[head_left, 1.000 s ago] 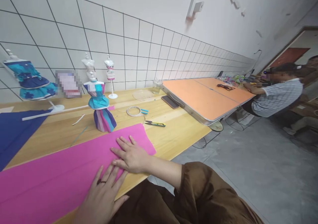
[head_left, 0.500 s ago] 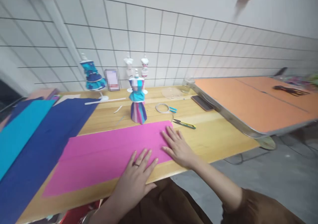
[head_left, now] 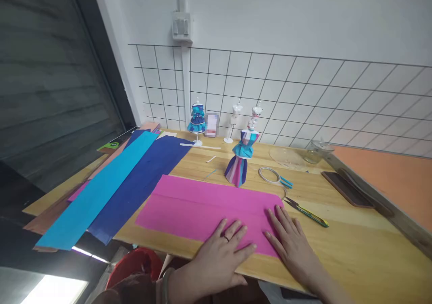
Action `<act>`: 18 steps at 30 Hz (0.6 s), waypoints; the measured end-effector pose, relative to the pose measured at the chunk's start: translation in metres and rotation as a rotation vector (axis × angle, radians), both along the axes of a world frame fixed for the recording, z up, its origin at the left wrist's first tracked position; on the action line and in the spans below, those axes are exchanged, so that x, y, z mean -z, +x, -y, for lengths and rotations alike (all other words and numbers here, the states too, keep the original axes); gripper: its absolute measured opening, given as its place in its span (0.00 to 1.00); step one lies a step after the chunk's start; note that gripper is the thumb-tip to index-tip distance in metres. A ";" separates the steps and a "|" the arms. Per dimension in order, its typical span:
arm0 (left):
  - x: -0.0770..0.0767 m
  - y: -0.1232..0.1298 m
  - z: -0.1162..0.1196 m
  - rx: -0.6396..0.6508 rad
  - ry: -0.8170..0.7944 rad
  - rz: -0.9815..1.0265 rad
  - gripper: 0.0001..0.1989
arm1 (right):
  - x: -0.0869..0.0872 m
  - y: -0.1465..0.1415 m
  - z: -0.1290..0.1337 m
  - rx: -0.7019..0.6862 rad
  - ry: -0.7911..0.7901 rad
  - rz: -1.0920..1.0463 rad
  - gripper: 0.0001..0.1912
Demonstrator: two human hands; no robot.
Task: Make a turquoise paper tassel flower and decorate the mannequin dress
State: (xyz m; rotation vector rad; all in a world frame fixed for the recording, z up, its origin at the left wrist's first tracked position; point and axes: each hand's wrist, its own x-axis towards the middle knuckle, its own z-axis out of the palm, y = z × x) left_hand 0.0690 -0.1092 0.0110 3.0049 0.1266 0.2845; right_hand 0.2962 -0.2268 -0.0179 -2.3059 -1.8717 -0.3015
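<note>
Your left hand (head_left: 219, 255) lies flat with fingers apart on the near edge of the pink sheet (head_left: 199, 205), and your right hand (head_left: 293, 243), its fingers slightly spread, rests on the sheet's right end. The sheet lies lengthwise on the tabletop (head_left: 367, 250) in front of you. Crowding its far edge is a small dress form (head_left: 243, 151) in a striped skirt; by its far right corner lie the snips (head_left: 308, 213), blades toward the sheet. Beyond these you have a wire ring (head_left: 270, 181) with blue handles (head_left: 286, 182) beside it. A phone (head_left: 347, 189) lies farther right, near a glass jar (head_left: 314, 153). To your left, a light-blue strip (head_left: 97, 196) overlaps a dark-blue sheet (head_left: 148, 182).
</note>
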 end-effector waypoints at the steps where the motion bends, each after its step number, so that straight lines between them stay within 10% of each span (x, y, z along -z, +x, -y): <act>1: -0.002 -0.001 0.000 -0.004 0.003 0.009 0.33 | -0.001 -0.001 0.000 0.012 0.012 0.008 0.32; 18: -0.018 -0.010 0.002 0.022 -0.022 0.031 0.30 | 0.001 -0.027 0.001 -0.356 -0.016 0.143 0.39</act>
